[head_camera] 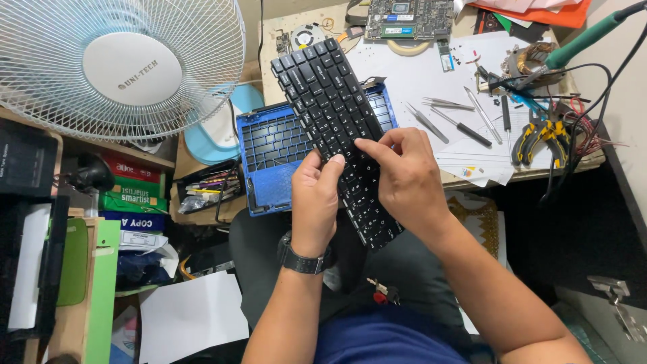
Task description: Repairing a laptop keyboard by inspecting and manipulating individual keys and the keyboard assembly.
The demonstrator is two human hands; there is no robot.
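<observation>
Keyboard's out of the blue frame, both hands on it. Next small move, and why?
Probably lower the black keyboard toward the blue frame and line it up with the key-hole grid. The left hand and right hand hold it near its lower half, tilted, with its far end over the frame, whose key openings are empty. Whether it goes in or has come out cannot be told.

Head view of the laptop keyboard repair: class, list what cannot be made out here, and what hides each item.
- Laptop keyboard: its underside faces away; its middle keys are covered by the left hand and right hand.
- Blue laptop frame: its centre is hidden behind the keyboard.
- Circuit board: cut off by the top edge.
- Small parts beside the tweezers: too small to identify.
</observation>
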